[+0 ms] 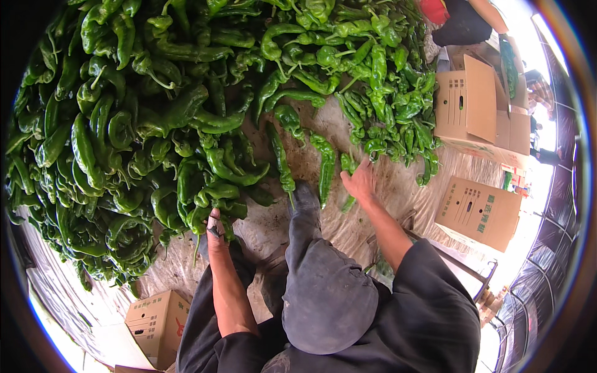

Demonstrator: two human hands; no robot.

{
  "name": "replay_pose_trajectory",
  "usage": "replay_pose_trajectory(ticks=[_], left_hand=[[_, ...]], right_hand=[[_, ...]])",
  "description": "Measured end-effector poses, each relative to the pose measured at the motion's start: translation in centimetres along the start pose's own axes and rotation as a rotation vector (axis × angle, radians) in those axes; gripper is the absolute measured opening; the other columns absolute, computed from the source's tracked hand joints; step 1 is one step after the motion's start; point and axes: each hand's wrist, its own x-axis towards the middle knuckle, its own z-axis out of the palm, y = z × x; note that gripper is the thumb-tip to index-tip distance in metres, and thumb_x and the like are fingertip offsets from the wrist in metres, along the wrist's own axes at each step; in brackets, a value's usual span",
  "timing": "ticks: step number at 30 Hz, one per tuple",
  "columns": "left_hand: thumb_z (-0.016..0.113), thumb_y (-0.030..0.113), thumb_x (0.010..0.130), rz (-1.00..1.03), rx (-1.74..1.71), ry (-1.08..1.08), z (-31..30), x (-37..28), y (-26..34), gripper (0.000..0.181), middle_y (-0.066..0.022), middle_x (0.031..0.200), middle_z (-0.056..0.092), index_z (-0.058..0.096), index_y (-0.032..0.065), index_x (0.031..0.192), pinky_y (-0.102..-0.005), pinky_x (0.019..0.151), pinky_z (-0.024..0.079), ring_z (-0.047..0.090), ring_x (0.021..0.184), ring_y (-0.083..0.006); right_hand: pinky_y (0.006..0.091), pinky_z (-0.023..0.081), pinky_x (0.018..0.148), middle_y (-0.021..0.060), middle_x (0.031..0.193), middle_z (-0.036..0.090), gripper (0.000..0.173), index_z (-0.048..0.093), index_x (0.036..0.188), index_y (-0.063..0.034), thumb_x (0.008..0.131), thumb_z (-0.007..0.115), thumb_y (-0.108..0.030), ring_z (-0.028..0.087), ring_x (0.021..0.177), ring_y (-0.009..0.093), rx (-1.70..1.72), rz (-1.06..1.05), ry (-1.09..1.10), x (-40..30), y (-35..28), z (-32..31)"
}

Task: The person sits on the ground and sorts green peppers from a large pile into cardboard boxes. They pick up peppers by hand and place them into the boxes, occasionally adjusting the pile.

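Note:
My left hand (216, 229), a dark wrap on its thumb, grips green chili peppers (204, 212) at the near edge of a large heap (154, 126). The peppers hide most of its fingers. A long stem hangs below that hand. To the right, my right hand (361, 181) reaches out to the smaller pepper pile (396, 93), and its fingertips are beside a short green pepper (348, 163). Whether those fingers are closed on it cannot be seen. Single long peppers (325, 165) lie on the sheet between the two hands.
My bent knee (329, 298) in grey trousers rises between my arms. Printed cardboard boxes (480, 212) stand at the right, with an open one (466, 102) behind. Another box (156, 326) is at lower left. Part of another person (461, 23) shows at upper right. A dirty plastic sheet (261, 228) covers the ground.

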Motion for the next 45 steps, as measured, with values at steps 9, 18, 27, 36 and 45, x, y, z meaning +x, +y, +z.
replay_pose_trajectory(ticks=[9, 18, 27, 36, 45], left_hand=[[0.072, 0.038, 0.095, -0.033, 0.002, -0.045, 1.4, -0.8, 1.4, 0.06, -0.0097, 0.134, 0.064, 0.053, 0.01, 0.144, -0.0572, 0.092, 0.06, 0.065, 0.118, -0.0315], [0.073, 0.044, 0.094, -0.083, 0.943, -0.056, 7.9, -1.3, 5.8, 0.039, -0.0011, 0.07, 0.067, 0.074, 0.0056, 0.088, -0.0372, 0.058, 0.044, 0.057, 0.065, -0.0176], [0.07, 0.062, 0.086, 0.179, 1.46, -0.133, 8.3, -1.5, 6.3, 0.062, -0.0184, 0.119, 0.07, 0.074, 0.0077, 0.116, -0.0534, 0.104, 0.042, 0.06, 0.118, -0.0396], [0.089, 0.026, 0.078, 0.008, 0.455, 0.138, 3.7, -1.0, 2.4, 0.044, 0.0023, 0.099, 0.066, 0.07, 0.0053, 0.111, -0.0298, 0.075, 0.05, 0.06, 0.087, -0.0116], [0.09, 0.022, 0.08, 0.003, 0.358, -0.242, 6.0, -1.7, 2.1, 0.06, -0.0089, 0.124, 0.07, 0.065, 0.0007, 0.13, -0.0358, 0.094, 0.056, 0.068, 0.108, -0.0198]], right_hand=[[0.0515, 0.056, 0.09, 0.0214, 0.127, 0.058, 0.072, 0.05, 0.136, -0.0038, 0.081, 0.08, -0.041, 0.064, 0.103, 0.038, 0.25, -0.342, -0.034, 7.7, -18.4, 1.7], [0.0413, 0.052, 0.078, 0.016, 0.09, 0.073, 0.052, 0.07, 0.093, 0.0038, 0.075, 0.078, -0.044, 0.068, 0.082, 0.025, 0.982, -0.069, -0.581, 5.4, -17.0, 1.1], [0.0383, 0.045, 0.11, 0.0166, 0.128, 0.07, 0.078, 0.065, 0.132, 0.0019, 0.073, 0.092, -0.043, 0.064, 0.119, 0.027, 1.008, -0.105, -0.957, 4.8, -19.0, 1.9], [0.0368, 0.053, 0.1, 0.0094, 0.122, 0.072, 0.052, 0.065, 0.128, -0.0008, 0.084, 0.086, -0.018, 0.067, 0.109, 0.021, 1.27, 0.272, -0.803, -1.1, -20.6, 5.9], [0.0369, 0.051, 0.1, 0.0069, 0.121, 0.072, 0.042, 0.07, 0.122, -0.0052, 0.085, 0.084, -0.018, 0.066, 0.111, 0.019, 1.646, 0.504, -1.17, -2.8, -15.7, 6.9]])
